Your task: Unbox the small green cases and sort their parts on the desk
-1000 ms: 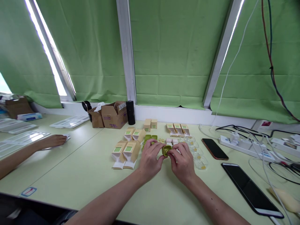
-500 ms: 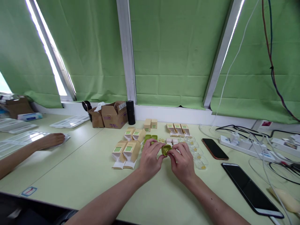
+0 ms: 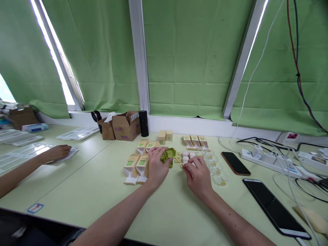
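Observation:
My left hand (image 3: 157, 167) is closed on a small olive-green plastic case (image 3: 163, 157), its fingertips and thumb around it among similar pieces. Another green case (image 3: 171, 152) lies just beyond my thumb, hollow side up. Between my hands, small pale-yellow pieces (image 3: 177, 157) lie in a group on the table. My right hand (image 3: 199, 176) pinches a small pale-yellow piece (image 3: 182, 164), mostly hidden by the fingertips. White-pink blocks (image 3: 185, 155) sit just behind those fingers. Clear plastic shells (image 3: 219, 177) with yellow centres lie right of my right hand.
Opened cream cartons (image 3: 132, 164) stand left, more cartons (image 3: 195, 141) behind. Two phones (image 3: 235, 163), a power strip (image 3: 266, 162) and cables lie right. Cardboard boxes (image 3: 125, 126) and a black cylinder (image 3: 143, 123) are at the back. A co-worker's hand (image 3: 60, 152) rests far left.
My hands have moved apart. The left went leftward to the green cases with the green case both hands held; the right now pinches a pale-yellow piece.

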A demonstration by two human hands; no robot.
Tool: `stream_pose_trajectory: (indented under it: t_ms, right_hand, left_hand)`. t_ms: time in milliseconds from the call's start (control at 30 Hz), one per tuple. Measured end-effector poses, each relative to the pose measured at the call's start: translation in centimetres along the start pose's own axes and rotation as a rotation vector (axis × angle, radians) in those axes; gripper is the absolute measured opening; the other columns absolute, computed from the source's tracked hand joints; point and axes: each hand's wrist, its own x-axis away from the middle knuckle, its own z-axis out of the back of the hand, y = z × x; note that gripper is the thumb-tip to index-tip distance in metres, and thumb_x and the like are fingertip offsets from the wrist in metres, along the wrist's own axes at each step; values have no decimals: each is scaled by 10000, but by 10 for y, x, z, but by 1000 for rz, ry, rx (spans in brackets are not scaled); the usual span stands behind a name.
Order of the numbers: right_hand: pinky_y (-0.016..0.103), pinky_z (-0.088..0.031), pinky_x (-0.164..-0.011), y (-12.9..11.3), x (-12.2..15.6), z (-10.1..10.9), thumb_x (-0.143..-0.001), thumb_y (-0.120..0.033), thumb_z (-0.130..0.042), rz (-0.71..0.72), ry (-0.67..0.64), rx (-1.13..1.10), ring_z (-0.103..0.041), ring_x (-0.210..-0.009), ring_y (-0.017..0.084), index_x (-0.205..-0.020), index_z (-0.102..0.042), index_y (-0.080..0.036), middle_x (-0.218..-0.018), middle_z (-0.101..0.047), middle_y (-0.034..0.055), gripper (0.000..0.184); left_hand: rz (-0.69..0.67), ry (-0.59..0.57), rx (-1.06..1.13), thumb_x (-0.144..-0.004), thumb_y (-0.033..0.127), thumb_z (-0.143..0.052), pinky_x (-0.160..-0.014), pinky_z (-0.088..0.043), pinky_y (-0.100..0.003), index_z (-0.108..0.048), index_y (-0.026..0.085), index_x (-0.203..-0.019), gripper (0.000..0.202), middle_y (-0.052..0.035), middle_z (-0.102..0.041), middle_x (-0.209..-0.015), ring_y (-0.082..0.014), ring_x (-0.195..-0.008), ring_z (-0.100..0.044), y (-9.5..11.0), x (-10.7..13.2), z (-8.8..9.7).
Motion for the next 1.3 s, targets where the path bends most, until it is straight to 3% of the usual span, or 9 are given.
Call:
stream_pose_trajectory:
  t_ms: [233,533,767,1000,1067,1167,1300]
  right_hand:
    - [377,-403,-768,12,-6,-24,-806,-19,-692,29,-229,206,-499,-956,252,-746,-694,-206,-860,-651,67,196]
    - [432,-376,-860,13,-18,-46,-794,-66,-714,37,-346,350,-495,-1001,291,-760,-760,-190,-862,-661,129,137]
    - [454,-371,-889,14,-20,-46,-778,-88,-733,-10,-331,345,-504,-995,300,-763,-757,-196,-882,-678,129,111]
    - [371,-380,-752,-8,-5,-17,-848,-116,-683,45,-200,134,-530,-927,250,-803,-680,-200,-886,-674,80,95]
    - [343,-357,-682,-20,5,-12,-872,-131,-652,89,-267,76,-550,-850,223,-803,-651,-199,-823,-667,63,98]
    - [338,-249,-581,-37,18,-11,-859,-159,-654,135,-479,54,-553,-655,172,-774,-613,-208,-715,-673,19,106]
    - [329,-194,-568,-46,19,-10,-890,-184,-631,123,-672,23,-585,-602,147,-815,-614,-214,-729,-719,-2,83]
  left_hand:
    - [57,9,33,-804,183,-779,-1053,-485,-543,-711,227,-1215,419,-68,-738,-1125,-324,-1196,-502,-2,0,0]
    - [52,7,36,-854,243,-756,-1034,-498,-535,-684,227,-1267,420,-82,-733,-1136,-322,-1218,-504,-1,0,1]
    - [81,23,67,-858,252,-747,-1011,-524,-498,-667,239,-1274,424,-89,-686,-1146,-299,-1207,-533,1,1,1]
    - [98,17,138,-943,320,-655,-997,-530,-443,-597,232,-1287,361,-101,-615,-1239,-248,-1175,-612,6,2,2]
    - [108,18,161,-971,355,-622,-977,-531,-425,-589,239,-1264,317,-97,-622,-1241,-239,-1146,-635,6,3,1]
    - [179,-7,229,-987,400,-598,-881,-537,-374,-600,232,-1179,255,-89,-660,-1182,-229,-1081,-672,5,2,-1]
    - [379,-68,465,-958,500,-624,-675,-493,-287,-584,201,-993,304,-68,-719,-937,-202,-868,-692,7,-1,-4]
